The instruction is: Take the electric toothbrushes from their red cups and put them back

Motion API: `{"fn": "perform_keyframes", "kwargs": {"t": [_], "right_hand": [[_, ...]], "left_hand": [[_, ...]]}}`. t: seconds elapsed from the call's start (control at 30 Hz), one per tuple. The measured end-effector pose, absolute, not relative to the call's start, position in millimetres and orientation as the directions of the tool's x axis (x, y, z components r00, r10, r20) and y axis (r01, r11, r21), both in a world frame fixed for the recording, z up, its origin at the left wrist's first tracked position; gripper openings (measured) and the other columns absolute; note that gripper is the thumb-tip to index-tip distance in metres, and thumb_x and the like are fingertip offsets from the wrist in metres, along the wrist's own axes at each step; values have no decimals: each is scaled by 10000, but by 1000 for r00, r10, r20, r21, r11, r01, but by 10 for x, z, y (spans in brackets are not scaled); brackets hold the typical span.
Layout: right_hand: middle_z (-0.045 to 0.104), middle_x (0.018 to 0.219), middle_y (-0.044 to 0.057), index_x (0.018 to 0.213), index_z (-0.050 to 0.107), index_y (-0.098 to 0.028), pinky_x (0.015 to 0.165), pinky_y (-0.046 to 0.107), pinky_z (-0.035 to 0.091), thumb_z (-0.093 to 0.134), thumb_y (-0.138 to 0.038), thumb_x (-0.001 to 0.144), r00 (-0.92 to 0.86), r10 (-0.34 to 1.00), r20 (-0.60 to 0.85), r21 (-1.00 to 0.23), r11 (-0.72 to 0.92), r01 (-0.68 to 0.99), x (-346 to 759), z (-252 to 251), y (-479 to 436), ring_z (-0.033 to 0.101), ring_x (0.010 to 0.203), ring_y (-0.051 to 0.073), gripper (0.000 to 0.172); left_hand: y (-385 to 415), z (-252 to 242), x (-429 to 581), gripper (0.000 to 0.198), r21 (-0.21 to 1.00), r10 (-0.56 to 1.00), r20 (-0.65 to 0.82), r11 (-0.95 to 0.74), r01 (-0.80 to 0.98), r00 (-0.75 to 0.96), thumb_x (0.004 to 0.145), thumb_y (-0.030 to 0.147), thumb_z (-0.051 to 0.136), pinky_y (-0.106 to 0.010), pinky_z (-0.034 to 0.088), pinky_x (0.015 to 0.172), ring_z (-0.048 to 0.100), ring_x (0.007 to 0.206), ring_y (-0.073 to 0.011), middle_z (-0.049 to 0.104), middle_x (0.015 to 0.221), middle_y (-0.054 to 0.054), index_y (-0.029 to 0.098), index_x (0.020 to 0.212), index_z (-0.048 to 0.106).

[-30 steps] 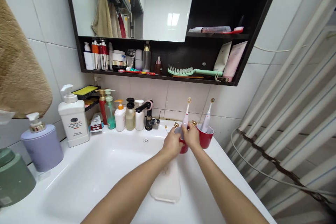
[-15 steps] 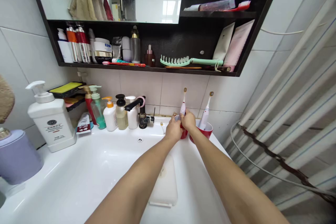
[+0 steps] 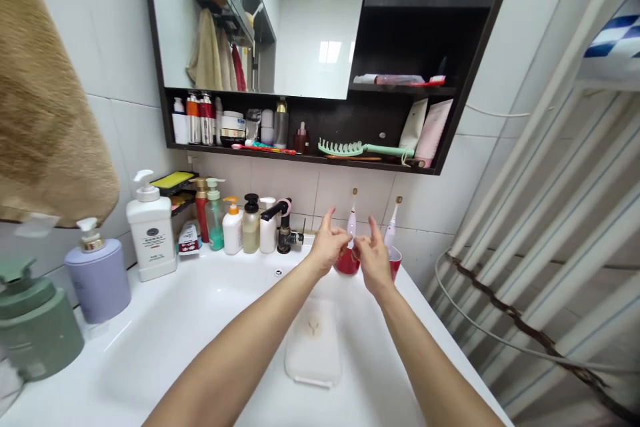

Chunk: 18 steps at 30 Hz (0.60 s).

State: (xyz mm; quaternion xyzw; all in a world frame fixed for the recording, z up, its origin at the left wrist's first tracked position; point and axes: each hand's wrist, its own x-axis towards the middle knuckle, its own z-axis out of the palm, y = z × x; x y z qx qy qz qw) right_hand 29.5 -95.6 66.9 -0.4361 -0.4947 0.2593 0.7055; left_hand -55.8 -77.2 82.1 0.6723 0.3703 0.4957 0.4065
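Observation:
My left hand point(image 3: 327, 245) is raised over the sink's back edge, thumb up and apart from the other fingers, which point inward. Facing it, my right hand point(image 3: 375, 261) has its thumb up too. Neither holds anything. Just behind them a red cup point(image 3: 346, 265) stands on the ledge, partly hidden by the hands. A pale pink electric toothbrush point(image 3: 351, 222) stands upright in line with it. To the right, a second red cup point(image 3: 396, 261) with a white inside holds another electric toothbrush point(image 3: 391, 232), leaning; my right hand partly covers this cup.
A black faucet point(image 3: 284, 230) and several pump bottles point(image 3: 251, 227) line the back ledge. A whitish translucent container point(image 3: 313, 347) lies in the white sink point(image 3: 215, 320). Above hangs a dark mirror cabinet point(image 3: 305, 159); white pipes point(image 3: 530, 267) run along the right.
Both hands have let go of the nearer red cup and drawn apart, thumbs lifting. The cup stays on the ledge. The view has shifted, showing more bottles and a towel at left.

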Motion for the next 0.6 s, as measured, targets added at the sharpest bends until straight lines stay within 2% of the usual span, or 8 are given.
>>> {"fn": "perform_keyframes", "kwargs": {"t": [0.07,0.1,0.17,0.33,0.4,0.43,0.5,0.6], "right_hand": [[354,461,-101,1180,140,-263,406,190,290,432,-175,606,270,810,520,-809,569,-148,165,838,-1279,317,385,54,650],[360,468,-101,1175,143,-287,408,185,287,437,-161,603,224,806,547,-782,588,-208,110,919,-1421,317,393,50,655],[373,477,-100,1161,175,-315,408,178,284,444,-138,595,171,794,583,-747,607,-272,25,1045,-1644,320,403,45,651],[396,480,-102,1149,204,-301,384,167,275,467,-134,587,156,821,550,-757,568,-323,-85,1078,-1852,337,392,41,643],[421,479,-96,1103,287,-278,370,169,273,467,-190,606,195,846,495,-761,531,-372,-96,1057,-1847,352,378,43,536],[430,471,-88,1036,369,-253,360,171,270,459,-237,618,219,863,455,-762,505,-404,-95,1057,-1836,353,365,43,428],[419,420,-71,761,506,-192,330,177,251,418,-360,641,248,900,360,-772,436,-462,-87,1083,-1809,331,318,41,225],[325,308,-62,399,386,-162,286,181,182,326,-518,641,210,943,258,-819,328,-470,-83,1156,-1779,251,243,32,435]], "left_hand": [[-1047,1020,-686,687,885,825,437,-324,-335,357,620,112,413,-157,294,442,332,400,-14,388,553,84,265,1168,28],[-1178,1100,-743,705,841,780,475,-268,-470,407,610,104,416,-156,288,438,323,396,-10,380,550,87,286,1166,22],[-1399,1207,-835,735,776,719,522,-176,-606,460,587,89,435,-155,278,431,319,393,-7,375,539,92,315,1161,37],[-1620,1192,-932,773,752,744,498,-115,-649,445,551,113,511,-156,281,431,355,398,-14,408,526,97,315,1155,72],[-1613,1148,-948,698,740,804,447,-86,-667,393,555,189,545,-149,270,414,365,391,-17,437,528,89,282,1128,157],[-1601,1132,-957,581,739,836,400,-52,-672,376,572,270,538,-145,251,390,353,370,-17,442,507,81,245,1077,251],[-1574,1122,-978,373,755,865,287,62,-653,412,613,476,419,-144,183,330,289,299,-21,403,405,68,169,824,426],[-1547,1156,-993,528,813,800,164,221,-538,577,605,636,165,-157,80,292,177,229,-31,265,269,55,161,462,346]]}}
